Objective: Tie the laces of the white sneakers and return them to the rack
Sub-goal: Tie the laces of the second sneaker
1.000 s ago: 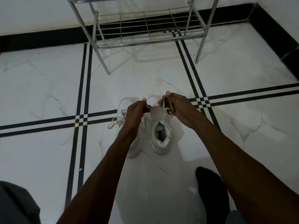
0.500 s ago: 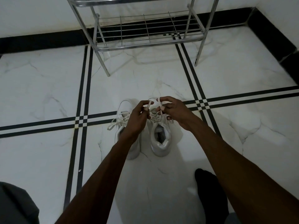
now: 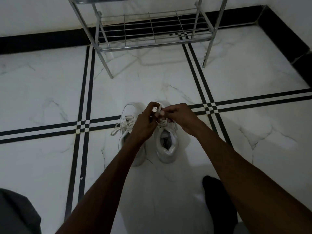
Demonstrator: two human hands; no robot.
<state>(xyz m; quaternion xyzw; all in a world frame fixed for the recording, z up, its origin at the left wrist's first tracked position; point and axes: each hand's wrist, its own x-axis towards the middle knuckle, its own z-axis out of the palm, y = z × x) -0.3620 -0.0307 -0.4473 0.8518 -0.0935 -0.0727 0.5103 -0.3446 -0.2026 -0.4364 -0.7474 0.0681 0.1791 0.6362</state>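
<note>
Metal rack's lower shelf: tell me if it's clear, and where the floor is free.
The chrome wire rack's lower shelf is bare. Marble floor between its legs and the white sneakers is free. Both hands crowd the right sneaker's laces.

The floor (image 3: 50,92) is white marble-look tile with faint grey veins, crossed by paired black stripes that meet in small checkered squares. A black skirting band (image 3: 42,40) runs along the foot of the pale wall (image 3: 33,16) — turning a corner at right. The light is dim.
</note>
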